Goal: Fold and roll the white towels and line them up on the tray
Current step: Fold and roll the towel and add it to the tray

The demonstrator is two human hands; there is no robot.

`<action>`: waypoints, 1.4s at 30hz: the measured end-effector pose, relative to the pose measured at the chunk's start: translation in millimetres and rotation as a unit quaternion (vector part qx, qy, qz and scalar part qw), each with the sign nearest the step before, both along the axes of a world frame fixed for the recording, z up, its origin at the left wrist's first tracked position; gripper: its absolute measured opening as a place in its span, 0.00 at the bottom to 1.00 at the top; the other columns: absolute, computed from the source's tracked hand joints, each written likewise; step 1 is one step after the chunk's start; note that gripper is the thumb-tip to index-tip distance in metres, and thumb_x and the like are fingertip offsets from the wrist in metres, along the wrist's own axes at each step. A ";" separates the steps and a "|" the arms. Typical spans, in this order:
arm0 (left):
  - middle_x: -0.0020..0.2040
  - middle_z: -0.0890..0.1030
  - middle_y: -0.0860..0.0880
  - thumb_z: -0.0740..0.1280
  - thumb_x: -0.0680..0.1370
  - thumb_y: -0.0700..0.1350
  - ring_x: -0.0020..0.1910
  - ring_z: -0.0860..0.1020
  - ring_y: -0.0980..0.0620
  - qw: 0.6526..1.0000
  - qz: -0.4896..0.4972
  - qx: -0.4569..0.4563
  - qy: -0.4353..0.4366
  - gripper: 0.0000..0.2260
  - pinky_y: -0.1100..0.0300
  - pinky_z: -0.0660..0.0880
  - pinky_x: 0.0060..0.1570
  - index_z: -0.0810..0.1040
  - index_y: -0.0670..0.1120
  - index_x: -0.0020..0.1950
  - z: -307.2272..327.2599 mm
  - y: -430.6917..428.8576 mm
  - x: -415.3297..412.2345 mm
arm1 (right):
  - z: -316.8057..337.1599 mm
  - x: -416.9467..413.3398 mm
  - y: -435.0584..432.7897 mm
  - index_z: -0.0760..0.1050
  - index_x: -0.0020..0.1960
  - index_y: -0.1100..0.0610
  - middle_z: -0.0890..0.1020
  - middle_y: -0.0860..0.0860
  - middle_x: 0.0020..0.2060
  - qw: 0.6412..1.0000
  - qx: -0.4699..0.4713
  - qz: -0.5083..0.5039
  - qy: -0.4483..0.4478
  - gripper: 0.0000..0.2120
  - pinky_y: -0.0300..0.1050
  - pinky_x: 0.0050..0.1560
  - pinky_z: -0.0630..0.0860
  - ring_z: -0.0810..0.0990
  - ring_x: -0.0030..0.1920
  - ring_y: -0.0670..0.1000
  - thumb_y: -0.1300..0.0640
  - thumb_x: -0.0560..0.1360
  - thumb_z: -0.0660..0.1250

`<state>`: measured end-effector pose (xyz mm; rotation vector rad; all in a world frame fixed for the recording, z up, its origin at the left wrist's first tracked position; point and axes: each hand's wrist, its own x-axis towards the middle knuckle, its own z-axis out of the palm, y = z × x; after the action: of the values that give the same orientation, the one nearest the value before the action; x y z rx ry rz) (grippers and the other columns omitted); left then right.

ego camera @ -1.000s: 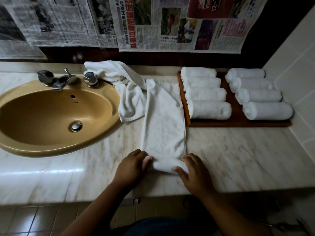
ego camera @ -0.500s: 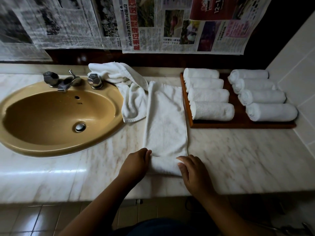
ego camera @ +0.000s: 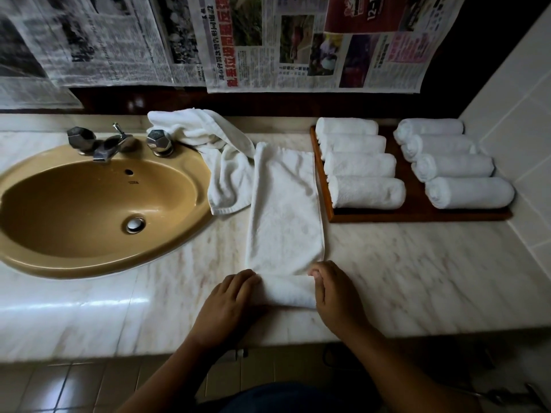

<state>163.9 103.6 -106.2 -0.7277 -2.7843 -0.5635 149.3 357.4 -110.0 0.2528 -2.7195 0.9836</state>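
Now, rolling time at the near edge of the counter (ego camera: 417,263). Left hand (ego camera: 229,302) curled over the left end of the started roll, right hand (ego camera: 337,296) curled over the right end, both gripping the towel (ego camera: 286,210), folded into a long narrow strip and stretched away toward the wall. Only the first turn or so made, by the look of it; most of the strip lying flat ahead. Soft, light terry cloth: no weight to fight, no stiffness to lean on, plenty of give. Probably grippy enough on the counter not to slide, but prone to going loose or cone-shaped if pushed harder on one side. Best held right where held now, at the two ends of the roll, with even pressure down and forward. Off to the right, wooden tray (ego camera: 417,216) carrying eight rolled towels (ego camera: 366,192) in two rows of four, room for another hard to judge. Further back, beside the sink (ego camera: 89,204), one more loose towel (ego camera: 220,162) heaped and waiting.
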 end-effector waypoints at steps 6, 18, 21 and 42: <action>0.58 0.81 0.44 0.44 0.84 0.61 0.52 0.82 0.46 0.999 0.030 0.022 -0.027 0.27 0.55 0.80 0.48 0.72 0.45 0.66 13.5 4.6 -0.6 | -15.7 19.6 4.9 0.75 0.54 0.61 0.75 0.55 0.55 0.996 0.025 0.050 0.067 0.14 0.48 0.55 0.77 0.76 0.55 0.52 0.49 0.81 0.64; 0.60 0.80 0.43 0.46 0.84 0.63 0.54 0.82 0.46 0.997 0.032 -0.042 -0.052 0.29 0.53 0.80 0.51 0.74 0.43 0.66 7.4 1.1 8.3 | -6.3 8.5 29.3 0.74 0.66 0.49 0.77 0.45 0.60 0.984 0.102 0.144 0.035 0.22 0.45 0.57 0.75 0.76 0.58 0.46 0.37 0.78 0.64; 0.60 0.79 0.43 0.44 0.84 0.63 0.54 0.81 0.45 0.998 0.024 -0.049 -0.046 0.31 0.53 0.80 0.50 0.75 0.41 0.66 7.8 -1.0 10.0 | 2.8 1.3 30.4 0.76 0.66 0.49 0.78 0.44 0.58 0.981 0.110 0.156 0.017 0.23 0.40 0.54 0.73 0.76 0.56 0.43 0.34 0.79 0.61; 0.39 0.78 0.52 0.41 0.79 0.67 0.38 0.76 0.52 0.970 0.125 0.008 -0.207 0.30 0.52 0.75 0.41 0.75 0.51 0.42 26.5 10.7 -31.1 | 9.8 -10.0 6.6 0.78 0.44 0.52 0.78 0.47 0.39 0.991 0.132 0.012 0.022 0.23 0.48 0.40 0.74 0.78 0.39 0.51 0.39 0.83 0.52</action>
<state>132.8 114.3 -79.8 -0.2651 -3.1781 -0.7594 139.4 364.0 -100.2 0.3500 -2.8074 0.6130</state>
